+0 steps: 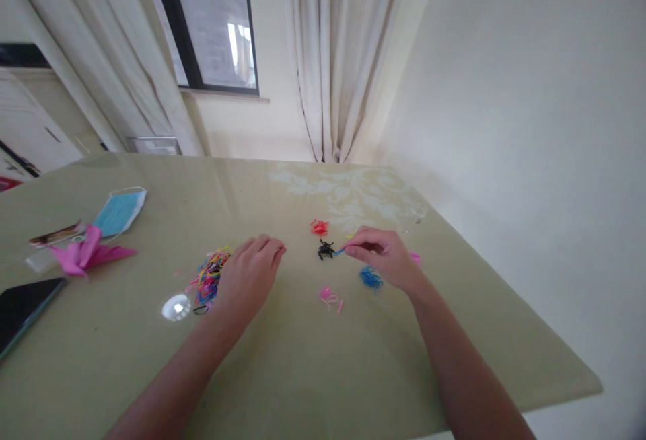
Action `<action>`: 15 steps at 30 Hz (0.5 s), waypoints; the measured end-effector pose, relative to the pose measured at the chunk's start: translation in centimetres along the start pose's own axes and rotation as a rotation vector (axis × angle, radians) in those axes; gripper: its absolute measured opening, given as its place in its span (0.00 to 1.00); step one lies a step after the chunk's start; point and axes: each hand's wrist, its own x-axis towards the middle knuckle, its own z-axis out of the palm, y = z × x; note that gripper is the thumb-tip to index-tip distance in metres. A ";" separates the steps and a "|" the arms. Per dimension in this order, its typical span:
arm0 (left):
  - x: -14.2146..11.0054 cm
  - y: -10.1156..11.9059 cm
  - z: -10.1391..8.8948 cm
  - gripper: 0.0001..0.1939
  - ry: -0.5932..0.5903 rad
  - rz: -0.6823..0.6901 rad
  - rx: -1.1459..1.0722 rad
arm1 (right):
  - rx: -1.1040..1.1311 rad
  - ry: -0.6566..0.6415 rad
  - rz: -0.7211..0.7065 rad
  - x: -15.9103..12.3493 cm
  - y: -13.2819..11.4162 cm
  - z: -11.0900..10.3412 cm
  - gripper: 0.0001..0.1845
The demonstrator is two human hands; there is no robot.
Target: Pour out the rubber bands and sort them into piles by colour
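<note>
My right hand (386,255) pinches a small blue rubber band (339,251) between thumb and fingertips, just right of a little heap of black rubber bands (326,249). My left hand (252,268) has its fingers drawn together in a pinch; whatever may be in them is too small to make out. Partly behind that hand lies a mixed heap of many-coloured rubber bands (209,277). Sorted by colour, other heaps lie around the right hand: red bands (319,227) farther back, blue bands (371,277) under the wrist, and pink bands (330,299) nearer me. Bits of yellow and pink show behind the right hand.
On the left of the glossy table (282,373) are a blue face mask (120,211), a pink folded-paper shape (88,251) and a dark phone (27,309). A bright light reflection shines beside the mixed heap. A white wall (529,157) borders the table's right side.
</note>
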 end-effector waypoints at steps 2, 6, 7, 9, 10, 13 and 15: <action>-0.1 -0.5 -0.2 0.15 -0.089 -0.039 0.303 | -0.106 -0.067 0.081 0.0 1.0 -2.3 0.14; -0.2 -0.9 -0.4 0.16 -0.286 -0.119 0.501 | -0.248 -0.257 0.230 -0.7 2.4 -5.1 0.12; -0.2 -1.0 -0.4 0.17 -0.314 -0.123 0.509 | -0.267 -0.282 0.255 -0.9 2.8 -5.4 0.12; -0.1 -1.1 -0.4 0.18 -0.339 -0.119 0.518 | -0.301 -0.311 0.286 -1.1 3.3 -5.7 0.11; -0.1 -1.2 -0.4 0.18 -0.341 -0.112 0.520 | -0.315 -0.320 0.290 -1.2 3.6 -5.7 0.10; 0.0 -1.6 -0.2 0.18 -0.324 -0.090 0.508 | -0.316 -0.328 0.264 -1.3 4.2 -5.6 0.09; 0.1 -1.9 0.0 0.18 -0.305 -0.080 0.484 | -0.294 -0.300 0.234 -1.4 4.4 -5.5 0.08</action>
